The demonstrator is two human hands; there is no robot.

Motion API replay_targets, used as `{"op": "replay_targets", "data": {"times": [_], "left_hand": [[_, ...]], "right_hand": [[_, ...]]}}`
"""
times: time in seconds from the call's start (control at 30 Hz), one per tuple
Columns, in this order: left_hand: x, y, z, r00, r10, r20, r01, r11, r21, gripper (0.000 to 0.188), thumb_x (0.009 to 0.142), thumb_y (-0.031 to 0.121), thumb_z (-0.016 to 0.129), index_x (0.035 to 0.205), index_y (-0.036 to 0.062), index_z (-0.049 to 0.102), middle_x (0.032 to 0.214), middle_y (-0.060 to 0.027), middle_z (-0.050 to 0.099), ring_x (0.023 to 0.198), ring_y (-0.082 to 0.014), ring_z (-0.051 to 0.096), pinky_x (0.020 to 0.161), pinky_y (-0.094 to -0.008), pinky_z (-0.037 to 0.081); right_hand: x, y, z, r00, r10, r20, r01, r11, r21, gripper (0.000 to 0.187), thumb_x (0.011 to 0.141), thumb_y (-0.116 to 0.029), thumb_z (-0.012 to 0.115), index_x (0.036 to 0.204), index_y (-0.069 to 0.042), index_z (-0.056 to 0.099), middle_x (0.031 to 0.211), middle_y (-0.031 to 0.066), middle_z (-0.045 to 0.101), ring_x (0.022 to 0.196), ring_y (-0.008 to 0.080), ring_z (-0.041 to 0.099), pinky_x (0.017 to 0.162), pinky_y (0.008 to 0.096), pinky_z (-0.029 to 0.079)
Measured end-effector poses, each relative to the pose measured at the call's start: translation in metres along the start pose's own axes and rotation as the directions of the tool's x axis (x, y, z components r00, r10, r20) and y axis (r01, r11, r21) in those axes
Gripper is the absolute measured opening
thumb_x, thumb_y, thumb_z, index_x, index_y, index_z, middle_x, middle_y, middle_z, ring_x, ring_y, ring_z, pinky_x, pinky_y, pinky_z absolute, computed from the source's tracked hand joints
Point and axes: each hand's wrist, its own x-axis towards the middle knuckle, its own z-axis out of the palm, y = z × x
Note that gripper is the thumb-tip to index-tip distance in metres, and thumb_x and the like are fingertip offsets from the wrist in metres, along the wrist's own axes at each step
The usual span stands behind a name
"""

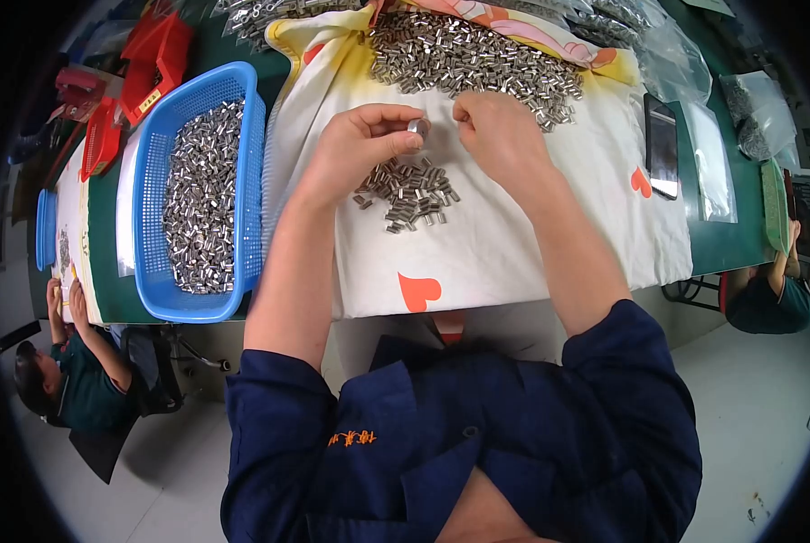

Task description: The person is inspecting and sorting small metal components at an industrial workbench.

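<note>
Between the thumb and fingers of my left hand (350, 149) is a short, round silver metal piece (419, 128), its end face turned toward my right hand. My right hand (504, 136) is just to the right, apart from that piece, its fingers curled and pinched; whatever they hold, if anything, is hidden. Below and between the hands lies a small heap of short metal cylinders (414, 195) on a white cloth (504, 244) with red hearts. A larger heap of similar cylinders (468, 54) spreads beyond my hands, toward the cloth's far edge.
At left stands a blue plastic basket (255, 145) filled with metal cylinders. Red bins (156, 59) sit behind it. A phone (662, 149) and a clear plastic bag (712, 167) lie at right. Other people are seated far left (93, 389) and far right (771, 303).
</note>
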Motion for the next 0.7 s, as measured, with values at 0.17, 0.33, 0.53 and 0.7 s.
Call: {"op": "replay_targets", "data": {"times": [0.17, 0.33, 0.53, 0.7], "left_hand": [[0.001, -0.001, -0.004, 0.999, -0.021, -0.038, 0.016, 0.993, -0.117, 0.029, 0.075, 0.000, 0.063, 0.103, -0.0032, 0.056, 0.089, -0.0071, 0.061, 0.078, -0.0108, 0.058, 0.071, -0.0211, 0.047], [0.002, -0.002, -0.004, 0.999, -0.007, -0.034, 0.001, 0.984, -0.178, 0.030, 0.074, 0.000, 0.063, 0.103, -0.0034, 0.056, 0.089, -0.0071, 0.061, 0.077, -0.0113, 0.058, 0.071, -0.0207, 0.047], [-0.001, -0.001, -0.004, 0.998, -0.024, -0.060, 0.014, 0.986, -0.164, 0.029, 0.074, -0.001, 0.062, 0.103, -0.0032, 0.057, 0.087, -0.0071, 0.061, 0.077, -0.0108, 0.058, 0.070, -0.0198, 0.047], [-0.001, 0.002, -0.002, 0.996, 0.012, -0.089, -0.015, 0.999, -0.039, 0.029, 0.074, -0.001, 0.063, 0.102, -0.0027, 0.058, 0.087, -0.0074, 0.062, 0.077, -0.0108, 0.059, 0.070, -0.0202, 0.047]], "right_hand": [[0.003, -0.016, -0.014, 0.986, 0.086, 0.140, -0.161, 0.681, 0.715, 0.012, 0.072, -0.006, 0.059, 0.084, -0.004, 0.058, 0.071, 0.0012, 0.058, 0.067, 0.0097, 0.054, 0.064, 0.0226, 0.044], [0.002, -0.017, -0.008, 0.986, 0.086, 0.143, -0.165, 0.609, 0.776, 0.009, 0.072, -0.006, 0.061, 0.080, -0.003, 0.059, 0.071, -0.0023, 0.057, 0.066, 0.0063, 0.051, 0.063, 0.0211, 0.043], [-0.003, -0.027, -0.005, 0.999, 0.009, -0.033, 0.012, 0.804, 0.595, 0.008, 0.071, -0.009, 0.061, 0.077, -0.003, 0.060, 0.073, 0.0032, 0.060, 0.064, 0.0106, 0.055, 0.061, 0.0229, 0.045], [-0.002, -0.024, -0.003, 0.980, -0.081, -0.183, 0.154, 0.889, 0.432, 0.010, 0.071, -0.010, 0.060, 0.078, -0.003, 0.060, 0.072, 0.0065, 0.062, 0.065, 0.0134, 0.058, 0.061, 0.0241, 0.045]]}}
